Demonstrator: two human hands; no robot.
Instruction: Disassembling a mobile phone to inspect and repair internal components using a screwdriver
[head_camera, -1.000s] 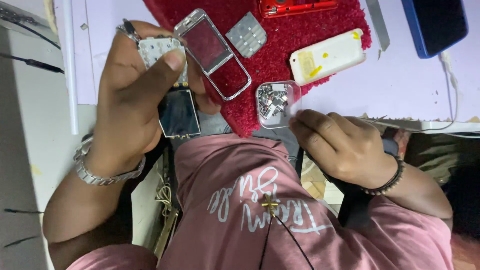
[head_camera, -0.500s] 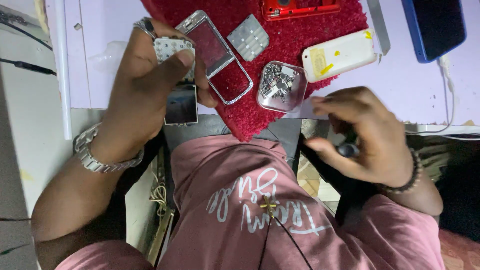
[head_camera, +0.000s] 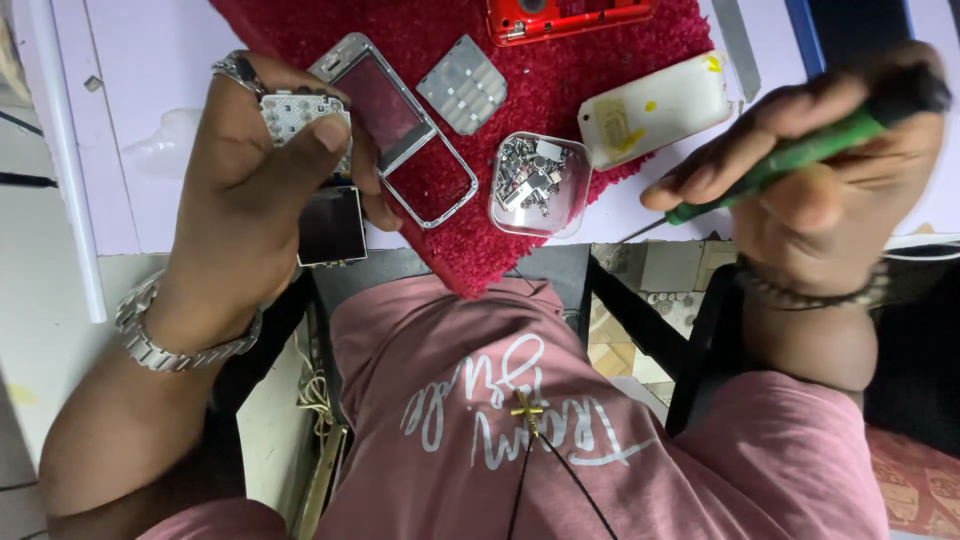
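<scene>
Seen from above, a person in a pink shirt sits at a pale lilac table (head_camera: 150, 90) with a red mat (head_camera: 560, 90) on it. At the left, the left hand (head_camera: 250, 190), with a metal watch on its wrist and a ring on one finger, is clenched around a stripped phone body (head_camera: 322, 180); its long axis runs up and down the picture, the keypad end pointing away from the person and the dark screen end pointing toward the lap, at the table's near edge. Just right of it on the mat lies a silver phone frame (head_camera: 400, 125), slanting from upper left to lower right, then a loose grey keypad (head_camera: 462, 85), then a small clear tub of screws and small parts (head_camera: 540, 183). A red phone part (head_camera: 570, 15) lies at the top edge, and a white back cover (head_camera: 660, 108) lies right of the tub. At the far right, the right hand (head_camera: 820, 170), with a beaded bracelet, grips a green-handled screwdriver (head_camera: 790, 160); its axis slants from upper right down to lower left, the thin metal tip pointing toward the tub, above the table's edge. Half a second earlier this hand was lower, near the lap; it has since risen and turned the tool's tip inward.
</scene>
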